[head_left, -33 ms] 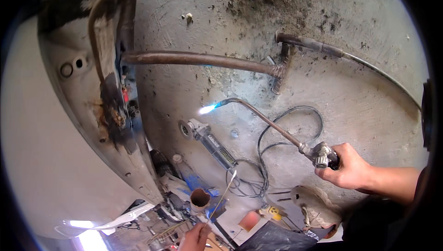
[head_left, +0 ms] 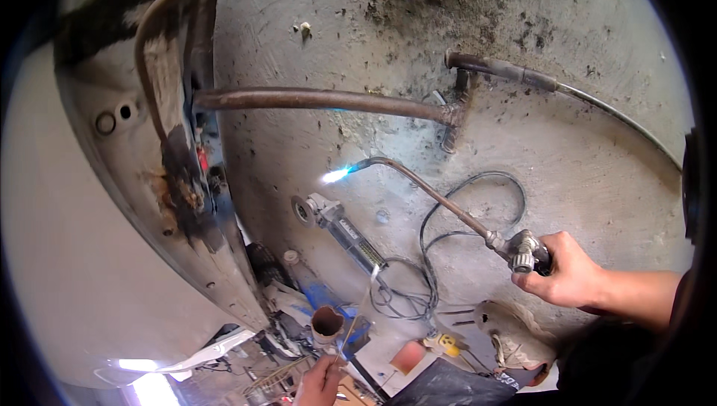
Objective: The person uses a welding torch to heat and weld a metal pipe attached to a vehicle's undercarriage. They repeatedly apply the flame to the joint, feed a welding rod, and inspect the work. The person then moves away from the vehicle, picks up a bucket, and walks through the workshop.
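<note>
My right hand (head_left: pixel 560 268) grips the valve handle of a gas welding torch (head_left: pixel 457 212). Its long thin neck reaches up and left to a bent nozzle, where a bright blue-white flame (head_left: pixel 337 176) burns in the air. My left hand (head_left: pixel 321 381), at the bottom edge, pinches a thin welding rod (head_left: pixel 360 314) with a pale tip pointing upward. Beyond that tip lies an angle grinder (head_left: pixel 349 236) with its disc toward the upper left. To the left, a pale vehicle body panel (head_left: pixel 82 271) has a burnt, rusty patch (head_left: pixel 193 197), well apart from the flame.
A bent brown pipe (head_left: pixel 321 98) runs from the panel to a bracket across the grey stained floor. A black cable (head_left: pixel 427 286) coils near the grinder. An open rusty tube (head_left: pixel 327 324), a yellow plug (head_left: pixel 448 344) and cloth (head_left: pixel 515 339) lie nearer me.
The view has shifted very slightly. The rod's tip sits a little farther up and left against the grinder's rear end. Torch and flame hold nearly the same place.
</note>
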Demonstrator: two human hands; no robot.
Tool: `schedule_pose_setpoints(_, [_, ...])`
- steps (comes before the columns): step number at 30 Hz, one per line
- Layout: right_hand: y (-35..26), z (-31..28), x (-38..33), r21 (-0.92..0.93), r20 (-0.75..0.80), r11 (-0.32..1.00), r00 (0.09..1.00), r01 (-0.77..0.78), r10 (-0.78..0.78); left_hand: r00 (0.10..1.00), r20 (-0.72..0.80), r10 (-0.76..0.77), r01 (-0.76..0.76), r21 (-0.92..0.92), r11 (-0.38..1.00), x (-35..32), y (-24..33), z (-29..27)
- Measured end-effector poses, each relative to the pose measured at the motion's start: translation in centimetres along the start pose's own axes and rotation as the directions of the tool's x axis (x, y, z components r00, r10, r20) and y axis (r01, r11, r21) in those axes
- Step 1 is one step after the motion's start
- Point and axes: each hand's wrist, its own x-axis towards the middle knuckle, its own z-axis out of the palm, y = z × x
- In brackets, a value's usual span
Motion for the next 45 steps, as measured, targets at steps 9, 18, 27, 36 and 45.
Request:
schedule_pose_setpoints(9, [0.8,1.7,1.4,0.241,0.110,0.969,0.991,0.046,-0.074,0.927,-0.332,0.174,-0.368,-0.720,0.588,5.1,4.4,2.0])
schedule_pose_setpoints(18, [1.8,4.3,2.2,0.317,0.197,0.949,0.979,-0.010,-0.056,0.880,-0.469,0.080,-0.458,-0.790,0.408,5.6,7.9,1.2])
schedule_pose_setpoints(27, [1.2,10.5,1.7,0.324,-0.084,0.916,0.971,0.237,-0.222,0.858,-0.513,0.025,-0.480,-0.784,0.394,6.0,9.2,0.4])
schedule_pose_setpoints(36, [-2.3,12.6,2.8,0.431,-0.087,0.823,0.925,0.369,-0.369,0.772,-0.631,0.069,-0.608,-0.703,0.369,6.3,10.1,-0.6])
schedule_pose_setpoints(45, [-5.3,11.7,3.8,0.542,-0.020,0.778,0.930,0.319,-0.368,0.738,-0.659,0.145,-0.659,-0.658,0.364,5.8,11.3,-1.0])
